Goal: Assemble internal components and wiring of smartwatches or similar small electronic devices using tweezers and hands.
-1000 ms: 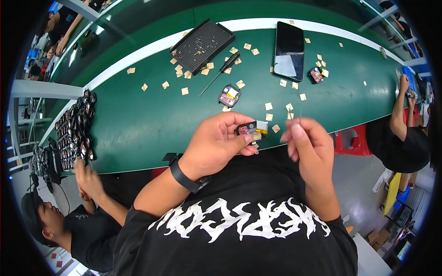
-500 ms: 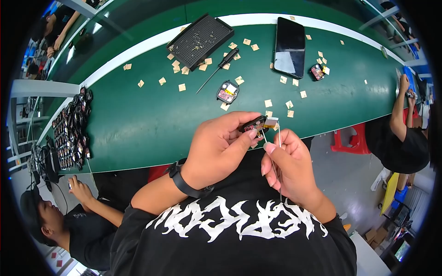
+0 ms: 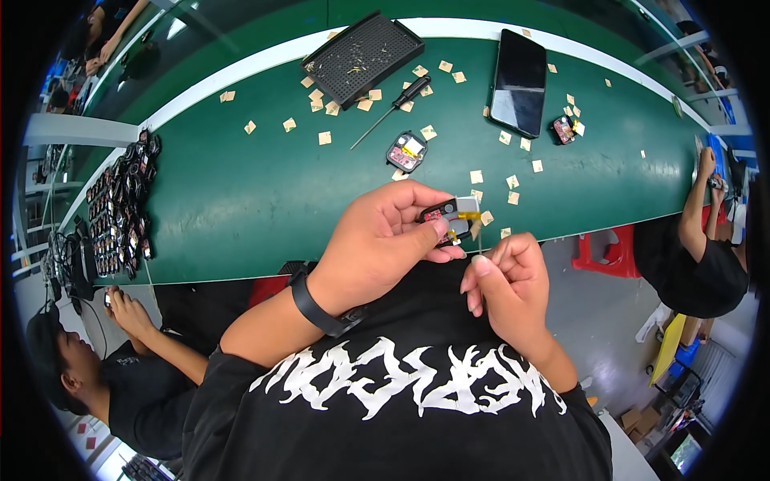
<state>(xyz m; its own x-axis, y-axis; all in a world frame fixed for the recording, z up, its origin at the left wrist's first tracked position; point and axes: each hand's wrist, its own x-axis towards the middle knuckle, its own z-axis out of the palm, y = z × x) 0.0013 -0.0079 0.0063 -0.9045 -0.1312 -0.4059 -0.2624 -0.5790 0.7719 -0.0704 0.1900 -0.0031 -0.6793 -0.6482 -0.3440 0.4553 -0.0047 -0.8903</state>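
Above the table's near edge, my left hand point(image 3: 373, 232) is closed around a small black device housing point(image 3: 434, 216) with a red circuit board inside. A silver battery point(image 3: 467, 204) with yellow tape lies at its upper right side. My right hand point(image 3: 512, 280) pinches thin metal tweezers point(image 3: 480, 244), pointing up at the battery's lower edge. A small tan piece point(image 3: 476, 230) shows beside the tweezer tips; whether they grip it is unclear. Beyond my hands lies another open device housing point(image 3: 407, 151) with a white battery.
On the green table point(image 3: 241, 200) are a screwdriver point(image 3: 391, 111), a black perforated tray point(image 3: 363, 64) holding small screws, a black phone-like slab point(image 3: 518, 84), another opened device point(image 3: 564, 130) and scattered tan squares point(image 3: 476, 176). Bundled black devices point(image 3: 120, 200) line the left. Co-workers point(image 3: 152, 385) sit either side.
The device in my left hand has turned, showing more of its inside. The tweezers' prongs, spread apart before, now look close together and more upright. My head view has shifted slightly.
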